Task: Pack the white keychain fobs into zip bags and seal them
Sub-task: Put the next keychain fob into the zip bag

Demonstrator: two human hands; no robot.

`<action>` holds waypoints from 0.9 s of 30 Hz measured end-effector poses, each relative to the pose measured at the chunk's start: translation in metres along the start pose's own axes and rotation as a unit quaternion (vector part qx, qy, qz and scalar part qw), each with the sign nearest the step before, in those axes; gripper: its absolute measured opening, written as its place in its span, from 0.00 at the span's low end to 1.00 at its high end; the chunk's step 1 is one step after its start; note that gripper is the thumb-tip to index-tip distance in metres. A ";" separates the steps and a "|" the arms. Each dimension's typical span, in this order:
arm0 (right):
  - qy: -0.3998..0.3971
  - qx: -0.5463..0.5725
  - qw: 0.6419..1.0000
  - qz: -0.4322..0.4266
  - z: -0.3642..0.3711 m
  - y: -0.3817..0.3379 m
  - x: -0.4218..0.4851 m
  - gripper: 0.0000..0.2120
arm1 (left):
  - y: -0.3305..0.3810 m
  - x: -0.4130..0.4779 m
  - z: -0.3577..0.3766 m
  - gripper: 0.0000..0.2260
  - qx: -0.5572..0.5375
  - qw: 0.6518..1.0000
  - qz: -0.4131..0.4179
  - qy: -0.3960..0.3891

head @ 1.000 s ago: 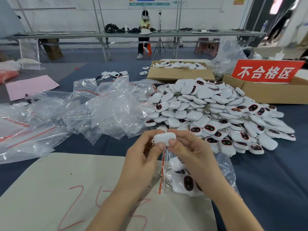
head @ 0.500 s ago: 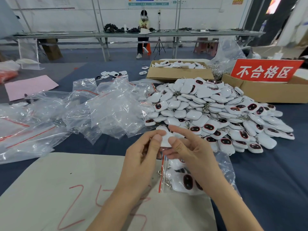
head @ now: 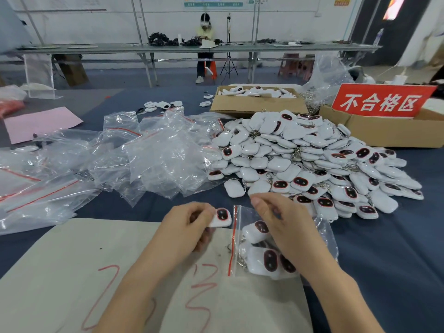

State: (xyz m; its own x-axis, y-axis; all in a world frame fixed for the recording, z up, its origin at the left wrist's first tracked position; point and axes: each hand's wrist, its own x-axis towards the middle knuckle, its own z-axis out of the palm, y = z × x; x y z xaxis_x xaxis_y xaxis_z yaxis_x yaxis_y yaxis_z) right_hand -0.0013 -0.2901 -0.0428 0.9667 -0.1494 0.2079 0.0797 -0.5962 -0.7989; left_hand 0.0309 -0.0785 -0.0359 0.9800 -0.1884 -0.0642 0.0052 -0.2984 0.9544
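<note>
A white keychain fob (head: 222,217) is pinched between the curled fingertips and thumb of the left hand (head: 187,229), dark window upward, just beside the red-striped mouth of a zip bag (head: 324,236). The fob is held outside the bag, close to the stripe. The right hand (head: 286,227) is laid over the bag with its fingers curled down onto the bag's upper edge, which is held in place; the thumb is extended toward the left. Several packed fobs (head: 266,260) are seen inside the bag, partly covered by the right wrist. The bag is lying half on a beige sheet (head: 96,260) marked with red strokes and half on the dark blue table (head: 396,248). A large pile of loose fobs (head: 300,159) is heaped just beyond the right hand. A heap of empty clear bags (head: 156,152) is spread to the left of the pile. Two cardboard boxes (head: 257,105) are set behind the pile, one fronted by a red sign (head: 382,100).
</note>
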 end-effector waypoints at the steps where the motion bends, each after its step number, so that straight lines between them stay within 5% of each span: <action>1: -0.024 -0.032 0.999 -0.001 0.001 0.002 0.000 0.11 | 0.001 -0.001 0.002 0.07 -0.024 0.999 -0.016 -0.025; 4: -0.068 -0.091 0.993 -0.003 0.004 0.003 0.001 0.15 | 0.003 -0.004 0.007 0.06 -0.017 0.998 -0.015 -0.065; 9: -0.064 -0.069 0.996 0.010 0.002 0.001 0.003 0.07 | 0.012 -0.013 0.015 0.08 -0.033 0.990 -0.011 -0.138; 15: -0.027 -0.007 0.999 0.025 -0.001 -0.001 0.002 0.07 | 0.012 -0.013 0.028 0.06 -0.039 0.996 -0.010 -0.085; 20: -0.028 0.018 0.999 0.022 0.000 -0.004 0.002 0.07 | 0.015 -0.018 0.030 0.20 0.041 0.986 0.069 -0.148; 27: -0.028 0.035 0.999 0.018 -0.003 -0.009 0.003 0.09 | 0.020 -0.019 0.029 0.23 -0.070 0.974 0.008 -0.214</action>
State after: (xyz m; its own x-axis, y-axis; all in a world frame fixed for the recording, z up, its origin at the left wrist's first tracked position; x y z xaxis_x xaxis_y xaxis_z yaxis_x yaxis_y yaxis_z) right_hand -0.0004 -0.2874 -0.0331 0.9811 -0.1251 0.1478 0.0591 -0.5338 -0.8435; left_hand 0.0063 -0.1078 -0.0242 0.8079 -0.5736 -0.1353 0.0460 -0.1675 0.9848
